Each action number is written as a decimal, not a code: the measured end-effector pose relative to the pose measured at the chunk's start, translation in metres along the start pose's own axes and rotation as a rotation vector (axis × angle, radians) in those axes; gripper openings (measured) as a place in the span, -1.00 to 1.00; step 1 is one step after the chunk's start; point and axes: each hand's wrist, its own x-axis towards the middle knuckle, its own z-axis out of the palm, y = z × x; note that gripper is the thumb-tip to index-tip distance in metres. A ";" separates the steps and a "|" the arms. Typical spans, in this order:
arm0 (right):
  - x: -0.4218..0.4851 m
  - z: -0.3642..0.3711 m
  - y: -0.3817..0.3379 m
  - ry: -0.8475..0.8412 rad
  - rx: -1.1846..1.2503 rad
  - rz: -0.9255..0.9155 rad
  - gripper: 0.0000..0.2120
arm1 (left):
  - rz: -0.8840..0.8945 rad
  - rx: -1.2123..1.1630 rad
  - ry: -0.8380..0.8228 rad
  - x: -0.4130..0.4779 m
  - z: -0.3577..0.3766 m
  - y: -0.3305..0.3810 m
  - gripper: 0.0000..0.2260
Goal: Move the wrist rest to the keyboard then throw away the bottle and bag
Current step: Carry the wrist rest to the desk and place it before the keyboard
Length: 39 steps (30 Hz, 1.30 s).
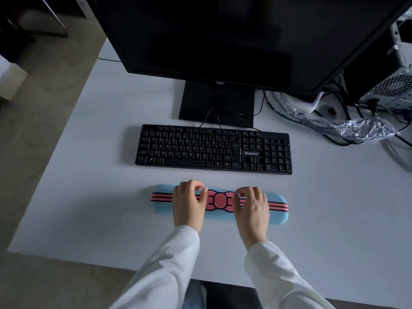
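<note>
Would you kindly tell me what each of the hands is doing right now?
Left hand: open, fingers curled, resting on the wrist rest.
Right hand: the same.

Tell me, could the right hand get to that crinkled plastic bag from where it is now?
Probably yes: the right hand rests on the wrist rest, and bare desk lies between it and the plastic bag.
</note>
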 end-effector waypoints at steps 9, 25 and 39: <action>0.016 0.031 0.002 0.002 -0.176 -0.234 -0.92 | 0.145 0.309 -0.006 0.004 0.031 0.002 -0.71; 0.025 0.030 0.026 -0.018 -0.201 -0.256 -0.86 | 0.273 0.466 -0.056 0.026 0.019 -0.031 -0.79; 0.031 0.013 0.072 0.048 -0.250 -0.248 -0.83 | 0.215 0.469 0.030 0.037 -0.005 -0.067 -0.75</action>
